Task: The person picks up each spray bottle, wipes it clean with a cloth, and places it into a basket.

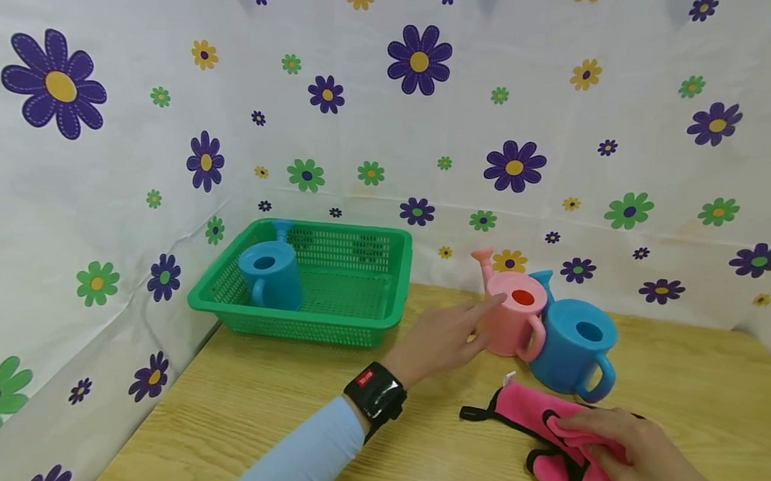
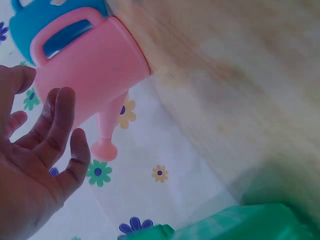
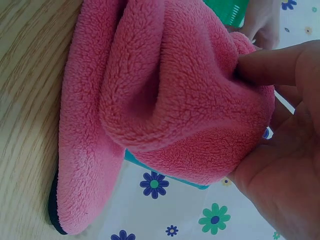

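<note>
Pink cloth: fleecy, edged in black and bunched up, at the near right of the desk; a black loop sticks out at its left end, and a white tag at its far edge.
Right hand: fingers clamped on the cloth, pinching a fold of it from the right.
Left hand: fingers apart and slightly bent, holding nothing, at the left side of the pink watering can; whether they touch it, I cannot tell.
Pink can's stance: upright on the desk, far right of centre, spout to the far left, handle to the near right, red showing through its top opening.
Blue watering can: upright just right of the pink one and a little nearer, beyond the cloth.
Green basket: far left on the desk, its walls perforated; a second blue can stands in its left part.
Left forearm: light blue sleeve, black wrist strap with a red label.
Backdrop: white, printed with purple, green and yellow flowers.
</note>
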A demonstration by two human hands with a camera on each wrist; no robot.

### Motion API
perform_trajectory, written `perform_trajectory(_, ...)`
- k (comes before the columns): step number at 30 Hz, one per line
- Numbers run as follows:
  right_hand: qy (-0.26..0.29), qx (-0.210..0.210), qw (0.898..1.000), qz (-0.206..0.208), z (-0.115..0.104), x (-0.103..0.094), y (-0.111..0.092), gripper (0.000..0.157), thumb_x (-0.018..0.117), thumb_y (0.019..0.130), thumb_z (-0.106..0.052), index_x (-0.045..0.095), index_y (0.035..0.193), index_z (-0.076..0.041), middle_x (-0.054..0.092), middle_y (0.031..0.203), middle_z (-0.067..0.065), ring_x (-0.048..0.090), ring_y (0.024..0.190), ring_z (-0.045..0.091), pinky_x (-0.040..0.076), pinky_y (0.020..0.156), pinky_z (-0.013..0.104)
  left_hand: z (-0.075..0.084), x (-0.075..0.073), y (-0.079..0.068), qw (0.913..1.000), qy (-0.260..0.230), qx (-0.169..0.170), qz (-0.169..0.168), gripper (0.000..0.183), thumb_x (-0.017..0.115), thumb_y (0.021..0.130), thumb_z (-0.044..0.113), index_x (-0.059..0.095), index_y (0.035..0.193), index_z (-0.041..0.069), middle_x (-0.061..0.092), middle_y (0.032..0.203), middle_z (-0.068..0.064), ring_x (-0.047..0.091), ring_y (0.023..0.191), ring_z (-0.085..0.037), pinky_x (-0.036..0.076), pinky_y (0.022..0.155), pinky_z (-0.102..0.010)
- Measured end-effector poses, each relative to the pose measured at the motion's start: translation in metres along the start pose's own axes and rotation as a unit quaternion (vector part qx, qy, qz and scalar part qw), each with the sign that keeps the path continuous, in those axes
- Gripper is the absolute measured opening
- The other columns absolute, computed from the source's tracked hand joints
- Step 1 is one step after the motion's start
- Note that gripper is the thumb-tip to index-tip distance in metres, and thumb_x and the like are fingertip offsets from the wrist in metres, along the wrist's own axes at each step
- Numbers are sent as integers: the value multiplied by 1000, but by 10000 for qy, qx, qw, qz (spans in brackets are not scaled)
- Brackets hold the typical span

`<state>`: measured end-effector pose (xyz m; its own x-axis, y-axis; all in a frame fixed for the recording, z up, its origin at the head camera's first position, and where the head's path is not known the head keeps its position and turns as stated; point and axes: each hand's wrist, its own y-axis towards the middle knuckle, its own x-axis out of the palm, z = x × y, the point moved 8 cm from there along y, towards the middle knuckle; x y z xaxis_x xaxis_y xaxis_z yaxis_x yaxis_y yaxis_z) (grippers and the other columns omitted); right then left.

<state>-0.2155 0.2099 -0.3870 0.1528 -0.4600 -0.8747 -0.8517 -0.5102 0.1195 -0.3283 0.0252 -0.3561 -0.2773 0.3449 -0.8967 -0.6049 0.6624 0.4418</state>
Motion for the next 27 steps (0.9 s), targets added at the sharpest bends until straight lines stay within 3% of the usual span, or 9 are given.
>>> perform_trajectory(3,-144,-424,9988,213,-4,0,1,44,74,76,6,71,115,-16,71,112,4,64,99,24,60,73,45,0,10,14,9994,168,-48,-294,61,55,96,38,31,150,21,46,67,4,44,52,-9,27,42,-19)
perform_trajectory(7,-265,-911,9946,426,-8,0,0,44,77,74,6,72,112,-16,73,107,2,66,95,17,62,71,38,1,24,28,9972,43,-174,-725,58,50,98,44,32,149,25,44,64,3,45,53,-10,29,42,-20)
perform_trajectory(11,-338,-948,9937,494,-7,-1,-1,46,77,72,7,73,110,-17,74,105,1,66,93,15,62,70,36,1,33,35,9947,-79,-329,-973,51,49,97,48,38,142,26,44,63,4,47,53,-9,32,41,-20)
perform_trajectory(14,-356,-962,9934,509,-7,-2,0,47,77,71,8,73,110,-17,74,106,2,66,94,16,62,70,39,-2,29,33,9940,-130,-493,-972,46,47,97,52,42,132,23,45,61,3,48,50,-10,32,39,-21)
perform_trajectory(17,-330,-1125,9913,598,-9,-3,1,47,78,70,8,72,111,-16,74,106,3,66,94,16,62,70,38,-10,22,25,9921,-224,-737,-994,51,42,94,62,43,125,21,48,63,3,50,51,-10,34,41,-21)
perform_trajectory(20,-295,-1096,9920,560,-8,-2,2,47,77,72,8,72,113,-15,73,107,4,66,95,17,62,70,37,-21,13,7,9874,-455,-1014,-1125,60,42,90,69,43,126,21,52,70,3,52,60,-11,37,45,-22)
perform_trajectory(23,-173,-546,9978,342,0,-2,1,47,74,76,6,70,118,-14,72,113,7,65,99,24,61,72,42,-32,2,-16,9847,-605,-1164,-1148,55,51,89,62,44,124,20,54,75,2,51,64,-12,37,47,-23)
perform_trajectory(27,-129,514,9982,283,17,-12,-8,46,74,78,3,68,121,-11,71,115,9,64,99,30,61,73,45,-34,-18,-42,9875,-754,-1029,-930,32,59,91,32,48,114,13,51,70,1,49,59,-13,35,47,-21)
